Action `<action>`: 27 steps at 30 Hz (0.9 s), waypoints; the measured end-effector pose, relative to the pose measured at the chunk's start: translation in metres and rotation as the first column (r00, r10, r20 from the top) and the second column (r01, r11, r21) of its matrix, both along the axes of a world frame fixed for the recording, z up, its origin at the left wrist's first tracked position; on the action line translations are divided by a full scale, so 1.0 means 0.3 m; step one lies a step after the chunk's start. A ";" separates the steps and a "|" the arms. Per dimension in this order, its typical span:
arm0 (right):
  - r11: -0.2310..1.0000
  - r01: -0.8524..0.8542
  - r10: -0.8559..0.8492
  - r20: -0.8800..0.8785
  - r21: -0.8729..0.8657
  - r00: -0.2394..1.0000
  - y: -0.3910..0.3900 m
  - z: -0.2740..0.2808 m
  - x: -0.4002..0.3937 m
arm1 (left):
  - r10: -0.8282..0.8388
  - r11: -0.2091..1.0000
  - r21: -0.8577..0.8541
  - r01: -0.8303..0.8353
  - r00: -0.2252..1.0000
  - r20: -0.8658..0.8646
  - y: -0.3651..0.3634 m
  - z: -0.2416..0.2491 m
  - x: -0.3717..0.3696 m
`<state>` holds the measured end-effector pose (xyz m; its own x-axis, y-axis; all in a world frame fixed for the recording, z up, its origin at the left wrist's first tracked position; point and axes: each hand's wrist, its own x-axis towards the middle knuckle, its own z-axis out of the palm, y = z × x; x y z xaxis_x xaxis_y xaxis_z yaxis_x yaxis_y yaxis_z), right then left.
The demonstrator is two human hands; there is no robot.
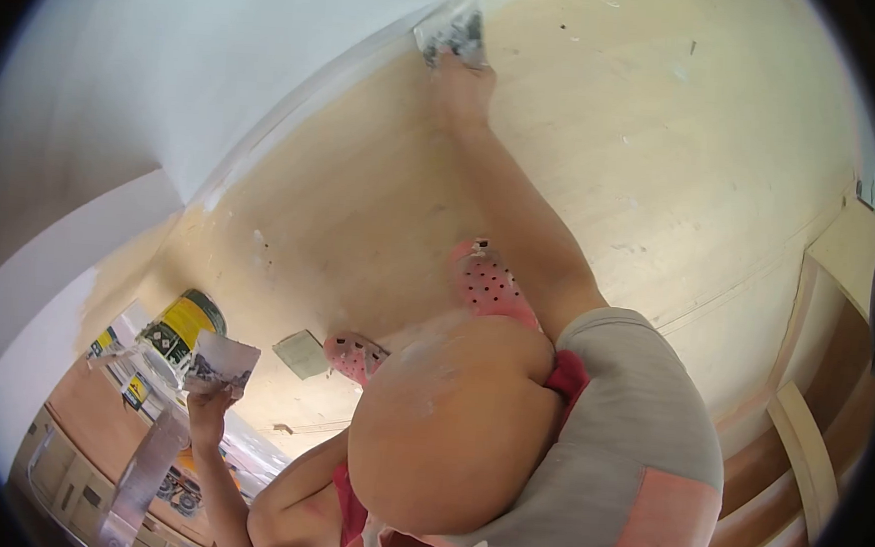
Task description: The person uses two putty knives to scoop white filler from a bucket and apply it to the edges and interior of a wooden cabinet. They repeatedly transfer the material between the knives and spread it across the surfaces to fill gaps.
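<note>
My right hand (462,92) is stretched far forward, its fingers wrapped round a putty knife (455,36). That broad blade is smeared with grey and white and lies at the seam where the white wall (191,48) meets the beige floor (604,163). Nearer my body, my left hand (208,412) grips a second, wide putty knife (222,364). Its blade points up and carries grey-white filler. Both handles are mostly hidden by my fingers. White smears mark the floor along the wall's edge.
A yellow-and-black tub (189,321) stands left, beyond my left hand. A flat greyish square piece (298,353) lies beside my pink clogs (492,285). A long metallic strip (145,471) is at lower left. Wooden steps or slats (798,446) line the right edge.
</note>
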<state>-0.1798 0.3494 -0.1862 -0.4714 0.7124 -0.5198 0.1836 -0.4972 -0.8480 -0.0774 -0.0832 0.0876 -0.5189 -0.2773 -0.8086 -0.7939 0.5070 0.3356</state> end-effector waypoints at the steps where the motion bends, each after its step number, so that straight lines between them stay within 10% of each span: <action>1: 0.879 0.091 -0.094 0.017 -0.468 0.995 0.011 0.018 0.016 | 0.008 1.000 0.002 -0.008 1.000 -0.022 0.007 -0.003 -0.001; 8: 0.871 0.120 -0.221 -0.162 -0.476 0.962 0.010 -0.060 -0.104 | -0.007 0.998 0.059 0.010 0.999 -0.044 -0.027 -0.025 0.008; 10: 0.986 0.048 -0.051 -0.012 -0.159 0.999 -0.044 -0.006 -0.157 | -0.030 0.997 0.073 0.033 0.999 -0.038 -0.041 -0.027 -0.001; 14: 0.993 -0.094 0.094 -0.009 -0.071 0.996 -0.015 -0.024 0.010 | -0.016 0.998 0.057 0.017 0.999 -0.030 -0.096 -0.052 -0.024; 21: 0.887 0.343 -0.291 -0.202 0.310 0.935 0.618 -0.134 0.036 | -0.011 0.994 0.107 0.021 0.995 -0.099 -0.068 -0.077 -0.065; 27: 0.907 0.259 -0.202 -0.197 0.331 0.959 0.951 -0.228 -0.029 | -0.020 0.996 0.080 0.024 0.998 -0.057 -0.017 -0.053 -0.048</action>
<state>-0.1885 0.6347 -0.2547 -0.3256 0.9333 -0.1514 -0.0471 -0.1759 -0.9833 -0.0919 -0.0884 0.0716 -0.5696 -0.2003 -0.7971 -0.7616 0.4934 0.4202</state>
